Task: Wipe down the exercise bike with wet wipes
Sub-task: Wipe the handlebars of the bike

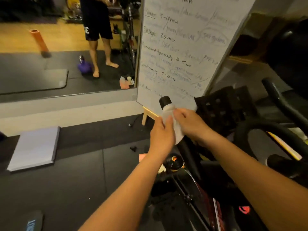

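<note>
A white wet wipe [169, 112] is wrapped around the black left handlebar [165, 100] of the exercise bike [188, 157], just below the bar's end. My left hand [162, 132] grips the wipe and bar from the left. My right hand [188, 121] holds the wipe from the right, fingers curled over its upper edge. The bike's curved right handlebar [281, 104] and black console holder [221, 107] lie to the right. The frame and flywheel run down toward the bottom right.
A whiteboard [180, 47] with handwriting stands on a wooden easel just behind the handlebar. A wall mirror [50, 64] at left reflects a person's legs, a purple kettlebell and an orange roller. A grey pad [35, 147] lies on the black floor mats.
</note>
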